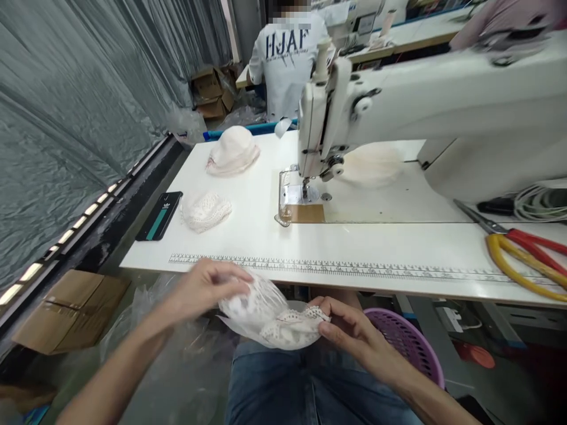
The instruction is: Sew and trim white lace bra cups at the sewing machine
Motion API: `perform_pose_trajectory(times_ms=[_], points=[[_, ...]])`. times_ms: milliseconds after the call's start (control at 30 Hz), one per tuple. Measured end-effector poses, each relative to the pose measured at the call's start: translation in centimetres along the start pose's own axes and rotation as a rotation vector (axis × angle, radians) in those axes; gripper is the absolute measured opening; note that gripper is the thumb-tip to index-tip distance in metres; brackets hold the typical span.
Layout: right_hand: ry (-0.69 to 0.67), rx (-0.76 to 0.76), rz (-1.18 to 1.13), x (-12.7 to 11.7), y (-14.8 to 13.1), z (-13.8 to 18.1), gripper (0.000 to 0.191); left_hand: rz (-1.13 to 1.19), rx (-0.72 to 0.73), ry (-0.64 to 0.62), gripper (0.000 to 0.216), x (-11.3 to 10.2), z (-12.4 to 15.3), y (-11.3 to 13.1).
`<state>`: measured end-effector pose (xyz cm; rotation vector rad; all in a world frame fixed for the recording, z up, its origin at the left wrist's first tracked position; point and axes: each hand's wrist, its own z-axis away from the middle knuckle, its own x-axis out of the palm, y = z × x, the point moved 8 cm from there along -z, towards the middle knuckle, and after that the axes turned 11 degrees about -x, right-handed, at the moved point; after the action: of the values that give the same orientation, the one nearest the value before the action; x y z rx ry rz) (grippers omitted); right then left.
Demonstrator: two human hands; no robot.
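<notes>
Over my lap, in front of the table edge, is a white lace-trimmed cloth piece point(283, 327), rounded like a cap, with a scalloped eyelet edging. My right hand point(349, 327) pinches its right end between thumb and fingers. At the opposite end, my left hand point(212, 286) has its fingers closed on the lace, slightly blurred. Two similar pieces lie on the white table point(248, 236): a domed white cap-shaped piece point(234, 147) farther back and a flatter lace piece point(206, 211) nearer me. Beyond my hands stands a white sewing machine point(314, 130), its presser foot over the metal plate.
A phone point(160, 216) lies at the table's left edge, and scissors point(514, 236) with red and yellow handles at the right. A printed ruler point(310, 267) runs along the front. Below are a purple basket point(410, 339) and a cardboard box point(71, 310). A person point(287, 65) sits beyond.
</notes>
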<state>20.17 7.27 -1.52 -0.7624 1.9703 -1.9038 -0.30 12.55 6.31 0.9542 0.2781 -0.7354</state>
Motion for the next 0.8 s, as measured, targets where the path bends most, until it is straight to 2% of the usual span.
perform_pose_trajectory(times_ms=[67,100,133,200,233,267,300,333,367,400,433,500,567,667,733,800], points=[[0.037,-0.006,0.043,-0.9,-0.2,0.1,0.026,-0.052,0.118,0.237,0.029,-5.5,-0.8,2.8],[0.051,-0.01,0.077,-1.2,-0.3,0.1,0.027,-0.1,0.177,0.33,0.03,-7.5,-1.3,4.2],[0.063,-0.015,0.119,-1.5,-0.4,0.1,0.028,-0.17,0.21,0.365,0.031,-8.5,-1.9,5.3],[0.066,-0.032,0.21,-1.9,-0.8,0.1,0.03,-0.348,0.248,0.409,0.029,-8.2,-2.8,7.0],[0.059,-0.046,0.249,-1.9,-1.1,0.1,0.031,-0.439,0.275,0.502,0.029,-7.4,-2.5,7.6],[0.051,-0.06,0.28,-1.9,-1.4,0.1,0.031,-0.472,0.313,0.661,0.03,-6.6,-1.6,8.2],[0.039,-0.07,0.302,-1.8,-1.8,0.1,0.031,-0.465,0.371,0.724,0.033,-4.8,-0.5,8.5],[0.022,-0.077,0.318,-1.7,-2.1,0.1,0.031,-0.432,0.443,0.665,0.034,-2.2,0.4,8.6],[0.0,-0.081,0.336,-1.5,-2.4,0.2,0.03,-0.381,0.521,0.514,0.036,1.0,1.1,8.5],[-0.022,-0.086,0.359,-1.3,-2.7,0.3,0.03,-0.33,0.542,0.312,0.042,4.3,1.6,8.1],[-0.042,-0.095,0.39,-1.1,-3.0,0.4,0.03,-0.277,0.502,0.111,0.051,7.4,1.8,7.2],[-0.07,-0.112,0.46,-0.8,-3.5,0.7,0.03,-0.106,0.388,-0.088,0.059,11.1,1.9,5.5],[-0.064,-0.109,0.509,-0.8,-3.7,1.1,0.029,0.065,0.242,-0.16,0.047,13.0,1.1,3.6],[-0.002,-0.052,0.549,-1.6,-2.9,1.7,0.027,0.316,0.078,-0.222,0.029,14.4,-0.4,1.1],[0.082,-0.034,0.606,-2.5,-2.4,2.2,0.023,0.447,0.02,-0.266,0.028,15.0,-1.0,0.0],[0.189,-0.097,0.713,-3.3,-2.7,2.8,0.014,0.51,-0.014,-0.299,0.029,15.5,-1.2,-0.7]])
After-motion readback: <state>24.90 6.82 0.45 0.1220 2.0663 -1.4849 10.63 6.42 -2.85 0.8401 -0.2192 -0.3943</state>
